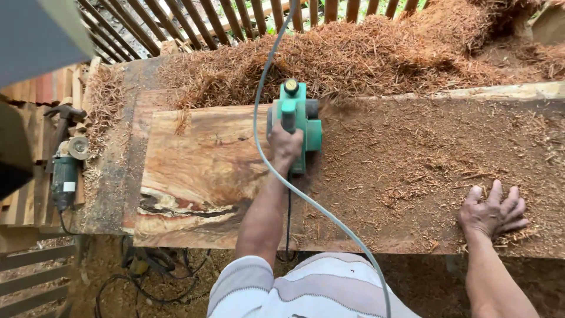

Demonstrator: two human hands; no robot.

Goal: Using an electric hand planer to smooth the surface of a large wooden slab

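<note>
A green electric hand planer (303, 112) sits on a wide wooden slab (200, 171), near its far edge. My left hand (285, 146) is closed around the planer's rear handle. The planer's grey cord (329, 218) loops from the top of the view, past my left forearm, to the bottom. To the left of the planer the slab shows smooth, light grain with dark streaks. To the right it is covered in fine shavings. My right hand (491, 213) lies flat on that covered part, fingers spread, holding nothing.
A deep pile of wood shavings (365, 53) lies behind the slab, against a slatted wooden fence (194, 20). On the left, an angle grinder (65, 171) and a hammer (63, 112) rest on boards. Dark cables (153, 277) lie tangled on the ground below.
</note>
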